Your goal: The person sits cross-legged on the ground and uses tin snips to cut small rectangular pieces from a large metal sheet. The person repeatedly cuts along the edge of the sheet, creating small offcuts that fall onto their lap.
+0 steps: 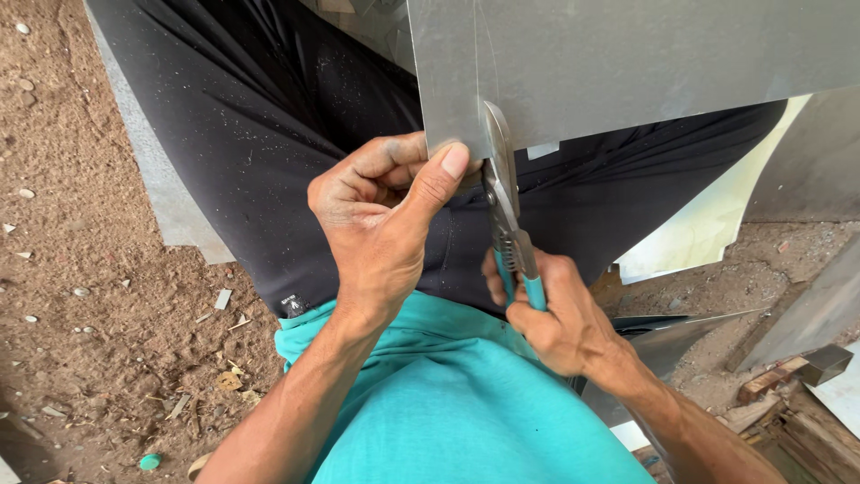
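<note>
A grey metal sheet (627, 63) lies across my lap at the top of the head view. My left hand (381, 211) pinches its near left corner between thumb and curled fingers. My right hand (555, 309) is closed around the teal handles of a pair of tin snips (506, 202). The snips' blades point up and bite into the sheet's near edge, just right of my left thumb. A thin scribed line runs up the sheet from the blades.
I sit in black trousers and a teal shirt over brown dirt ground (81, 296) strewn with small scraps. More sheet metal pieces (806, 170) and wooden offcuts (770, 403) lie at the right. A grey strip (161, 197) lies on the ground at left.
</note>
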Tool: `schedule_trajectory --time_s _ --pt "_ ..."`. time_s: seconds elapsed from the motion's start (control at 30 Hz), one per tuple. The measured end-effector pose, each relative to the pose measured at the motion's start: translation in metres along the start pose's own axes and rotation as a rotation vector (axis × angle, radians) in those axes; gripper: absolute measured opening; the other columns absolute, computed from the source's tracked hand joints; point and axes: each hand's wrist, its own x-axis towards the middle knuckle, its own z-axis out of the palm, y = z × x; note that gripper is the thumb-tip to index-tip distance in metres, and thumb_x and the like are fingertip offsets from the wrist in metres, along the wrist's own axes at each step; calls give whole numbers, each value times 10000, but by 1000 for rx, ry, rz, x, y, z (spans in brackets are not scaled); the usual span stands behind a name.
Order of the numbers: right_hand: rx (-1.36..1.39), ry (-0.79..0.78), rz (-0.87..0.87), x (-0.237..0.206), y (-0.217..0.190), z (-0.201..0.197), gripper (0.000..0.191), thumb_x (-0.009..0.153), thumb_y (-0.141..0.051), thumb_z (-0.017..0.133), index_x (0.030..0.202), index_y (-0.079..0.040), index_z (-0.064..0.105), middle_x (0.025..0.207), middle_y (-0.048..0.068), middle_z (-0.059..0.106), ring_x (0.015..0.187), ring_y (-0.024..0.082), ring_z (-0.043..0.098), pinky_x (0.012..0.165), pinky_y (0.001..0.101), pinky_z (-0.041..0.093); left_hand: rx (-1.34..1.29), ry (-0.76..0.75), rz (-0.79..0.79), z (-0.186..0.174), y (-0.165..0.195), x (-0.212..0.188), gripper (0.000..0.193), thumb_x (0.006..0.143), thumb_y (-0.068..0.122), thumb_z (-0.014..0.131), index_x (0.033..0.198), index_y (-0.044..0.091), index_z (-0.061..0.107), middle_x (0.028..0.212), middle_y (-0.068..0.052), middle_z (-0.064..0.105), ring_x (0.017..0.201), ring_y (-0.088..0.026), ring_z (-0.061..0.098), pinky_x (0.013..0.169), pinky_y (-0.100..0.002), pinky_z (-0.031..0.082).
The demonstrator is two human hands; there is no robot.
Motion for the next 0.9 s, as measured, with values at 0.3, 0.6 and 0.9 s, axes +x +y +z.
schedule_trajectory --time_s 0.3,0.6,0.9 --pt "-24 55 -185 12 31 -3 171 740 -127 575 818 -2 663 632 43 627 564 156 571 527 327 476 445 18 405 37 40 72 354 1076 157 689 813 -40 556 686 59 422 624 -37 372 579 -203 304" --pt "366 214 -131 -29 90 -31 646 694 -92 509 1331 17 511 1263 170 616 1171 242 631 960 361 578 -55 -32 160 84 -71 22 311 1126 158 721 853 34 642 830 43 616 732 -6 509 681 -163 416" --pt "543 345 -212 -15 108 3 664 668 -87 498 1323 22 494 1120 159 588 1046 246 599 879 394 595 230 -185 -215 116 -81 15 351 942 271 789 1171 5 767 1091 -54 769 903 -83 722 789 -214 615"
